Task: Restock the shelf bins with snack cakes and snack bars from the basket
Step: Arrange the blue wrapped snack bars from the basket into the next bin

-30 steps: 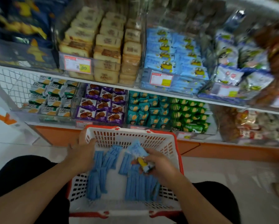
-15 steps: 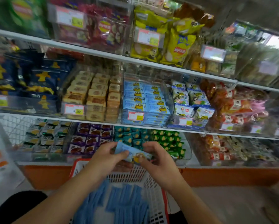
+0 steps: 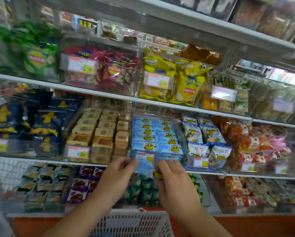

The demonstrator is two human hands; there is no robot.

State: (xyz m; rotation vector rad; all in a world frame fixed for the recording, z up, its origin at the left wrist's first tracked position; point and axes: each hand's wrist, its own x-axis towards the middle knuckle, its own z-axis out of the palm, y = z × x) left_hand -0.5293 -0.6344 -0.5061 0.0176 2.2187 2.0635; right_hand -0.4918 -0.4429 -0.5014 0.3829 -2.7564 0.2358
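Both hands hold one light blue snack cake packet [image 3: 146,165] up in front of the shelf. My left hand [image 3: 116,177] pinches its left edge and my right hand [image 3: 171,177] grips its right end, where a yellow print shows. The packet is just below the front of a clear bin [image 3: 179,134] filled with rows of matching blue packets [image 3: 156,135] on the middle shelf. The white basket [image 3: 133,223] with a red rim sits below my forearms; its contents are mostly out of sight.
Left of the blue bin is a bin of tan cake packs [image 3: 99,134]; right of it are white and blue packs [image 3: 205,139]. Bins of purple [image 3: 81,183] and teal [image 3: 140,190] packs fill the lower shelf. Chip bags [image 3: 177,79] fill the upper shelf.
Both hands lifted the blue packet out of the basket and up toward the blue bin. The view tilted up from the basket to the shelves.
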